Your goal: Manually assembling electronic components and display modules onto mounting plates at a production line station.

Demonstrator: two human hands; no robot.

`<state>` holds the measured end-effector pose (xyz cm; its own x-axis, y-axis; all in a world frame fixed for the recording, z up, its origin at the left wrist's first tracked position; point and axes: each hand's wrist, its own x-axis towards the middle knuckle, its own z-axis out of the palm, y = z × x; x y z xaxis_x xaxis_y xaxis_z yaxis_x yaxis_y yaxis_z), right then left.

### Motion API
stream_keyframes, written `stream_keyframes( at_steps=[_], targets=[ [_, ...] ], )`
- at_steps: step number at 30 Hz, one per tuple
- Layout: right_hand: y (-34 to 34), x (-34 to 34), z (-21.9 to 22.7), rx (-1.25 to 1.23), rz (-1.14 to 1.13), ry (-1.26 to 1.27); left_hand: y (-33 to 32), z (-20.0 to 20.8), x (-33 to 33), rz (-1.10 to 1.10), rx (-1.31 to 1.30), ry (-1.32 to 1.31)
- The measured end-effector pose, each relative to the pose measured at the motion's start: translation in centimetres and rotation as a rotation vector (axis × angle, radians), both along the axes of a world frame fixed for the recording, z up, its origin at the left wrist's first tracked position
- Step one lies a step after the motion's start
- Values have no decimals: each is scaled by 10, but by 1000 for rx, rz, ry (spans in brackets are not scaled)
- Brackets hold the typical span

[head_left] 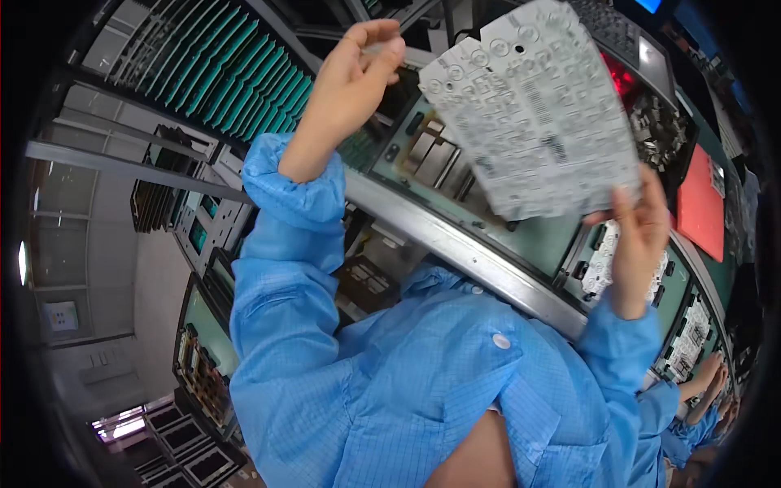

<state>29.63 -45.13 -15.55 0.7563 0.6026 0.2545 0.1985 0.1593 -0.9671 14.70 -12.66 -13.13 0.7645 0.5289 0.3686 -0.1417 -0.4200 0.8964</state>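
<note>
My right hand (639, 236) grips a large light-grey circuit board panel (537, 122) by its lower right corner. The panel is tilted up, its face covered with small raised shapes, rings and dark printed patches. My left hand (358, 81) is raised to the left of the panel, apart from it, its fingers loosely curled with the thumb near the index finger. Nothing shows in that hand. Beneath the panel lies a green-surfaced work station with a metal fixture (435, 159), partly hidden by the panel.
A rack of upright green boards (220, 69) stands at the upper left. A metal rail (455, 244) runs before me. Light boards (602, 260) lie on the line at right, near a red folder-like sheet (701, 203). Another person's hands (704, 378) are at the lower right.
</note>
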Motion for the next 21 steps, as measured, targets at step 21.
stream_keyframes(
  at_steps=[21],
  targets=[
    [101,94,-76,-698,374,216,-45,-143,-55,416,391,287]
  ],
)
